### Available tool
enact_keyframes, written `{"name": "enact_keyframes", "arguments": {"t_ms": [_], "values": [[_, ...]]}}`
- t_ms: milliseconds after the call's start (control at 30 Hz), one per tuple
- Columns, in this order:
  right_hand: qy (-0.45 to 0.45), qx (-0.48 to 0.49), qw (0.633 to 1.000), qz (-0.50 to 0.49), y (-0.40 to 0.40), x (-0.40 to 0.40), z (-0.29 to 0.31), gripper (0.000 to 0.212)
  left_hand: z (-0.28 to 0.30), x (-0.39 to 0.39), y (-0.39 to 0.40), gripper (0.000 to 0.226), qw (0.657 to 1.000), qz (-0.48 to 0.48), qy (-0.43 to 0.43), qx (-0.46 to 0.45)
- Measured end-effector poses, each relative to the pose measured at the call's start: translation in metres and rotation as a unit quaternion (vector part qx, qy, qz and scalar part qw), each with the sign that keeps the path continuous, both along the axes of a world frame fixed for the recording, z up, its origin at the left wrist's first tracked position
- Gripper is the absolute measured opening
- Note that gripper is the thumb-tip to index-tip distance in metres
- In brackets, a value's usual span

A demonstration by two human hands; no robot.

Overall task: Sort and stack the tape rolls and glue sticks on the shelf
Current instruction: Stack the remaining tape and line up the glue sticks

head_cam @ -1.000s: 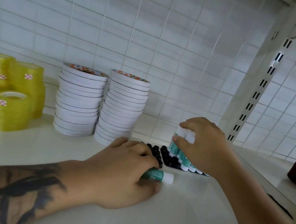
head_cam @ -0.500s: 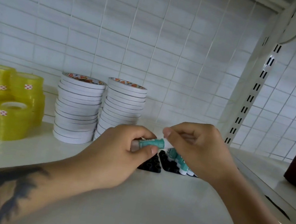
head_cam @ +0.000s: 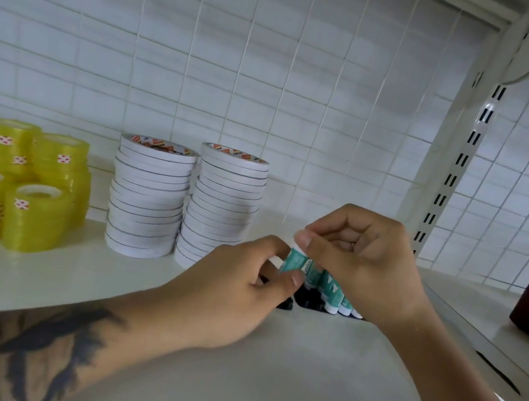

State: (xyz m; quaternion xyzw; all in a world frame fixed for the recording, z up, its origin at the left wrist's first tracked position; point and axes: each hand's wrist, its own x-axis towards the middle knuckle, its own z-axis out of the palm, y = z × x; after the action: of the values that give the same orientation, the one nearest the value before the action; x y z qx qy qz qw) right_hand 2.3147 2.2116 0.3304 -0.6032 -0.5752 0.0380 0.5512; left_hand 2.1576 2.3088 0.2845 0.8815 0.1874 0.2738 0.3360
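White wire-grid backing is seen behind the shelf. A smooth teal glue stick, horizontal half a second ago, is now stood upright, pinched by left hand and right hand, against the row of glue sticks mid-shelf, beside stacked flat white tape rolls and glossy yellow tape rolls.

**What you have on the shelf, by count**

You have two stacks of white tape rolls side by side; the edges blur, so the rolls in each cannot be counted exactly. To their left you have yellow tape rolls in at least five stacks, one cut off by the frame edge. Your glue sticks: one teal stick pinched between your two hands, and at least three more standing in the black tray; your right hand hides the rest.
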Motion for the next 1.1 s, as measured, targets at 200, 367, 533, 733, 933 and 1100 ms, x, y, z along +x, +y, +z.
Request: {"name": "enact_keyframes", "arguments": {"t_ms": [200,367,533,733,933,1100], "values": [[-0.112,0.001,0.974,-0.197,0.009,0.030,-0.010,0.015,-0.011,0.000,0.005,0.081,0.946,-0.032,0.278,0.166],[-0.221,-0.085,0.932,-0.275,0.014,0.052,-0.021,0.019,-0.016,0.002,0.006,0.094,0.930,-0.038,0.330,0.159],[-0.279,-0.113,0.907,-0.295,0.017,0.053,-0.025,0.018,-0.018,0.004,0.007,0.095,0.926,-0.041,0.338,0.165],[-0.285,-0.134,0.898,-0.306,0.020,0.049,-0.026,0.014,-0.020,0.003,0.005,0.093,0.925,-0.041,0.336,0.174],[-0.293,-0.167,0.888,-0.313,0.022,0.048,-0.022,0.012,-0.023,0.002,0.005,0.093,0.927,-0.039,0.331,0.171],[-0.316,-0.198,0.877,-0.302,0.018,0.043,-0.022,0.022,-0.022,0.004,0.008,0.097,0.945,-0.044,0.287,0.151]]}}
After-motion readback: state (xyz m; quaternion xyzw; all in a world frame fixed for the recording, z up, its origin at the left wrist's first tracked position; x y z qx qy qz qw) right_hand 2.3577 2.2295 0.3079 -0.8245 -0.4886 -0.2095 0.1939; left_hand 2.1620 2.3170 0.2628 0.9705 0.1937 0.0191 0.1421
